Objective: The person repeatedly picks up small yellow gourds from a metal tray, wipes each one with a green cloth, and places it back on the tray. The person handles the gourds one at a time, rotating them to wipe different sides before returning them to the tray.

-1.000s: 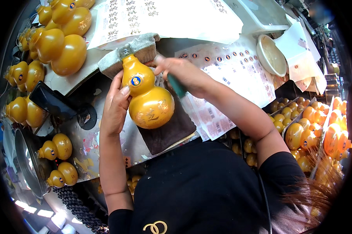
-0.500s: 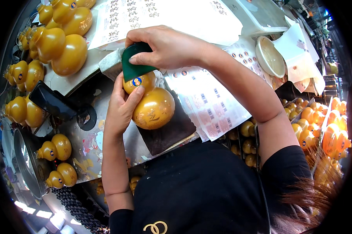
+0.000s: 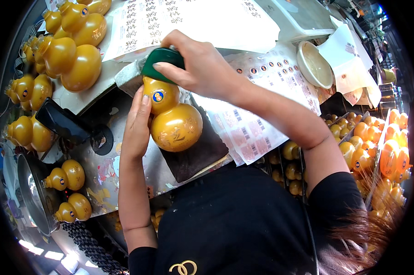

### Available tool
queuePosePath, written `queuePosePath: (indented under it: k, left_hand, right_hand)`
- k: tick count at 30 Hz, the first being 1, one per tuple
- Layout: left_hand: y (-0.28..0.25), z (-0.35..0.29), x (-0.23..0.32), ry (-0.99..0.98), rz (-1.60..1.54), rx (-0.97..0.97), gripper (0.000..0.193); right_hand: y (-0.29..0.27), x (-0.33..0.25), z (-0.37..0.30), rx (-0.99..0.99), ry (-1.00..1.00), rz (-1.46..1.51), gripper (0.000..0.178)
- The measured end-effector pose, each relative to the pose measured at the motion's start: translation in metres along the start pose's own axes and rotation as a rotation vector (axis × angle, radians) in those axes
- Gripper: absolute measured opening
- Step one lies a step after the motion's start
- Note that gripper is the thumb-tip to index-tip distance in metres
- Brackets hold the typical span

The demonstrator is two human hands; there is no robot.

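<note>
A glossy amber gourd-shaped bottle [image 3: 175,130] lies on a dark pad [image 3: 193,158] in front of me, its neck pointing away. It has a round blue-and-orange sticker on its upper bulb and gold lettering on its lower one. My left hand [image 3: 137,120] grips the upper bulb from the left, fingers along its side. In my right hand [image 3: 200,64] is a flat green scraper [image 3: 162,63], pinched between thumb and fingers, at the neck end of the bottle. The scraper hides the neck. A pale folded cloth [image 3: 128,77] lies just behind.
Several similar bottles [image 3: 81,66] stand at the left, beside a black phone-like device on a stand [image 3: 62,121]. Sticker sheets [image 3: 248,133] and printed paper [image 3: 207,23] cover the table behind and right. A pale bowl [image 3: 315,64] sits further right, above crates of bottles [image 3: 360,146].
The scraper has moved up off the sticker toward the neck, uncovering more of the upper bulb. The bottle has turned slightly, showing its lettering. My left thumb has shifted left, off the bulb's front.
</note>
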State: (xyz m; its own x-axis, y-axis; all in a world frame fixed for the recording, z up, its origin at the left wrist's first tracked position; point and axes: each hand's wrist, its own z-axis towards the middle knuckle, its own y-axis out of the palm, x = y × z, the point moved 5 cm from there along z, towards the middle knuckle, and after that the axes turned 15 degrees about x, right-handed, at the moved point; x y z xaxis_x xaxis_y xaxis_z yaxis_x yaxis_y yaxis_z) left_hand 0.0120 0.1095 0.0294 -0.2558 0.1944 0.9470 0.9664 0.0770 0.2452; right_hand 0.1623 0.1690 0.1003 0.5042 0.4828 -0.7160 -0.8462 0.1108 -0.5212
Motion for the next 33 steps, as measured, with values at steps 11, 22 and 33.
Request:
queuePosePath:
  k: [11,22,33]
  left_hand:
    - [0.004,0.007,-0.002,0.025,0.103,0.056,0.046]
    - [0.001,0.009,-0.006,0.055,0.168,0.13,0.048]
    - [-0.005,0.007,-0.011,-0.085,-0.091,0.167,0.051]
  right_hand:
    - [-0.001,0.007,-0.045,0.253,-0.083,0.028,0.033]
    - [0.004,0.004,-0.048,0.192,-0.009,0.118,0.033]
    - [0.004,-0.015,0.012,-0.265,-0.221,0.005,0.037]
